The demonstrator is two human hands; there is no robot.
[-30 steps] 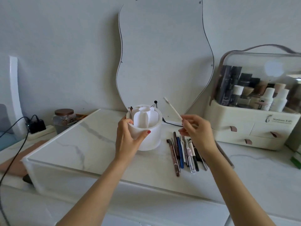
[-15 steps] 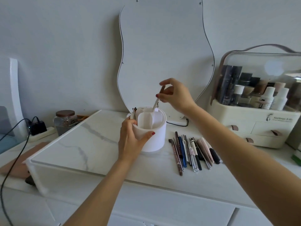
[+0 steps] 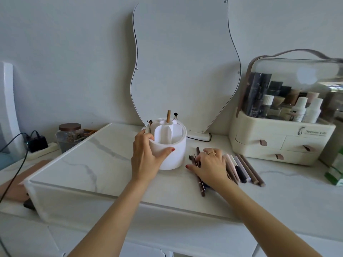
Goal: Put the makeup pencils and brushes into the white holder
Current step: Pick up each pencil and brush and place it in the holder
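Note:
The white round holder [image 3: 175, 154] stands on the marble top, divided into compartments. A tan-ended stick [image 3: 168, 116] pokes up from its back part, and a few dark tips show at its left rim. My left hand [image 3: 146, 157] grips the holder's left wall, thumb across the front. A row of makeup pencils and brushes [image 3: 243, 169] lies flat just right of the holder. My right hand [image 3: 211, 166] rests palm down on the left part of that row, fingertips touching the pencils, with a brown pencil [image 3: 202, 188] sticking out beneath it.
A wavy mirror [image 3: 185, 62] leans on the wall behind the holder. A cream cosmetics organizer [image 3: 282, 140] with drawers stands at the right, a green box [image 3: 335, 173] beyond it. At the left are a glass jar [image 3: 69, 136] and a black charger [image 3: 38, 143] with cables.
My right hand dropped the white-handled brush into the holder, then came down from above the holder onto the row of pencils. My left hand kept its hold.

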